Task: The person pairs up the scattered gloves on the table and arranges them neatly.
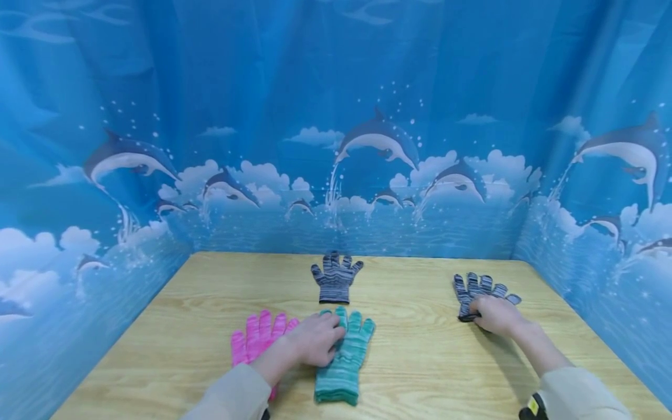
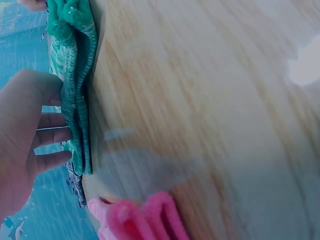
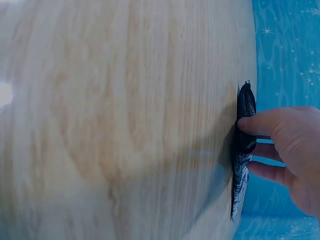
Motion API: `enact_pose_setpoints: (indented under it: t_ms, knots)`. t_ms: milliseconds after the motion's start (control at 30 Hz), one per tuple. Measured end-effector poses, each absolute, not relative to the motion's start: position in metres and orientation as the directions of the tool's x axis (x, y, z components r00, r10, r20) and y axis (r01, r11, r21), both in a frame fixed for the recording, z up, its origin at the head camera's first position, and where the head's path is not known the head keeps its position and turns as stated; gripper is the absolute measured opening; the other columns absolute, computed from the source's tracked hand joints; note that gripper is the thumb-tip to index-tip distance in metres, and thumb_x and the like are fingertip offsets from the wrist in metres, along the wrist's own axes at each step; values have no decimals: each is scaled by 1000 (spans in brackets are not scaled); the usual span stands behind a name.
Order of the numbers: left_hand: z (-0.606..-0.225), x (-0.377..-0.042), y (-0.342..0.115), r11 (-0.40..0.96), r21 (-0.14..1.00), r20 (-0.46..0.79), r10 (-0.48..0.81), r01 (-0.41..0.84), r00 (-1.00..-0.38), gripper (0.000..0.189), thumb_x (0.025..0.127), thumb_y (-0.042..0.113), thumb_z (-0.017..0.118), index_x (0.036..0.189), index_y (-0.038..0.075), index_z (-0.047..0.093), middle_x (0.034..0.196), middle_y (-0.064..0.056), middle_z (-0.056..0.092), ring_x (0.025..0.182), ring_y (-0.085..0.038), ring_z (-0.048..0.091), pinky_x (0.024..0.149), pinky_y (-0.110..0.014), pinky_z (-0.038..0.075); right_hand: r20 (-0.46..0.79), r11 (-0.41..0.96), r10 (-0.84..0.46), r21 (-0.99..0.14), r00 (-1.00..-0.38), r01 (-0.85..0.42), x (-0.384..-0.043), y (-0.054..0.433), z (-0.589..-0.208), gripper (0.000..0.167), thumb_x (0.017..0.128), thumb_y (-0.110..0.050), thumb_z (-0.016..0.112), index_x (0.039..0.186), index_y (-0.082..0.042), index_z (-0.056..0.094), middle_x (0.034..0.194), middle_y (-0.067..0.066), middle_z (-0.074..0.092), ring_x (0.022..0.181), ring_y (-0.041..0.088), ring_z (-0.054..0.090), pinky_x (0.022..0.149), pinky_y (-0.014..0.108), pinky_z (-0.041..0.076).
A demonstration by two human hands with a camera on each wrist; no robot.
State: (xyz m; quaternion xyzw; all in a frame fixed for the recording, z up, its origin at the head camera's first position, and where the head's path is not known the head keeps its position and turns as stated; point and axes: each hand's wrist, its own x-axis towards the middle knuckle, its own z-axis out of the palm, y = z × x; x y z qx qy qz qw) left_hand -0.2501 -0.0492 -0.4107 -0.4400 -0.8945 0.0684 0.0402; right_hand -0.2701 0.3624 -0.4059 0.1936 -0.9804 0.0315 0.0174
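Note:
My left hand (image 1: 317,338) rests on a green glove (image 1: 343,376) at the near middle of the table, its thumb and fairly straight fingers touching the knit fabric in the left wrist view. Just left of it a pink glove (image 1: 259,335) lies flat, partly hidden by that forearm. Over on the right side, my right hand (image 1: 496,315) pinches the dark cuff of a grey-and-black striped glove (image 1: 475,286). In the right wrist view the thumb presses that cuff (image 3: 246,107) from one side, with fingers on the other.
Another grey-and-black striped glove (image 1: 336,280) lies near the table's back edge, fingers pointing away. The wood-grain table (image 1: 409,350) is bordered at the back and both sides by a blue curtain (image 1: 294,87) printed with dolphins and clouds.

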Motion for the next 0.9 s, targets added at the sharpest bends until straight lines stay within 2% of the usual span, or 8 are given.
enact_pose_setpoints:
  t_ms: [300,667,900]
  knots:
    - [-417,-251,-49,561,-211,63,825,800,-562,15,78,23,62,91,20,55,88,7,43,83,-9,45,75,-27,44,46,914,-401,-49,-915,-403,-268,356,-405,11,76,-3,68,86,-6,66,87,6,63,80,28,61,68,43,50]
    - [-418,-251,-48,567,-214,37,818,795,-574,19,76,23,63,93,20,56,88,7,43,81,-8,43,77,-27,43,136,897,-409,-125,-903,-425,-269,349,-394,8,78,-5,68,85,-10,67,80,1,64,72,20,60,60,38,49]
    - [-417,-252,-47,573,-208,44,815,793,-577,20,75,23,64,93,19,58,87,7,44,79,-8,44,75,-26,43,206,886,-401,-160,-893,-435,-272,351,-375,5,80,-7,66,79,-10,62,68,-6,54,58,10,46,52,31,38]
